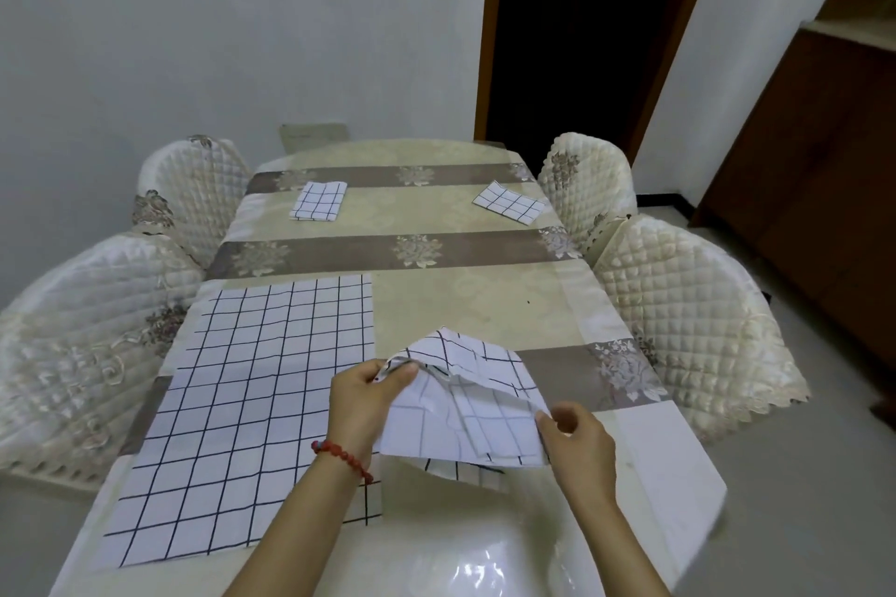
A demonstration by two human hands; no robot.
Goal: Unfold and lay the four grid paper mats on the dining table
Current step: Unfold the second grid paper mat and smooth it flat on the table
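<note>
Left hand (371, 395): pinches the upper left corner of a half-unfolded mat (465, 407).
Right hand (577, 444): fingers curled, pinching that mat's right edge.
Half-unfolded mat: lifted above the dining table (485, 305), near right.
Flat mat (242, 417): fully spread, near left.
Folded mats: far left (318, 201), far right (509, 202).

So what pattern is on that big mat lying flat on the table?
White with a dark grid of thin lines, on the flat mat, seen in the head view.
</note>
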